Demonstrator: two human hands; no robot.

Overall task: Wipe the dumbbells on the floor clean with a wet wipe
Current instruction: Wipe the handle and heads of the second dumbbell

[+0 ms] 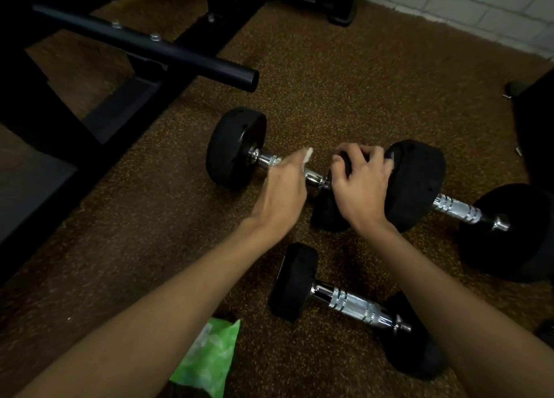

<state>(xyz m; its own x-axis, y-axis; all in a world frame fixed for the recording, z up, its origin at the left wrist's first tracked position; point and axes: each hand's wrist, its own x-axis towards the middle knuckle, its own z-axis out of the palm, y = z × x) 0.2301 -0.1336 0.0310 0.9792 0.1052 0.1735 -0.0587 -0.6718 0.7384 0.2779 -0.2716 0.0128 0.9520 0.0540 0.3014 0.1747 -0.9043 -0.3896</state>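
Observation:
Three black dumbbells with chrome handles lie on the brown speckled floor. The far dumbbell (236,149) lies in the middle. My left hand (283,188) holds a white wet wipe (308,155) against its chrome handle. My right hand (361,182) grips the right head of that dumbbell, which it mostly hides. A larger dumbbell (455,207) lies to the right, its near head touching my right hand's side. A third dumbbell (350,303) lies close to me between my forearms.
A green wet-wipe packet (211,358) lies on the floor under my left forearm. A black bench frame with a round bar (144,44) stands at the left. A white brick wall (479,8) runs at the far right. Dark equipment (536,128) borders the right edge.

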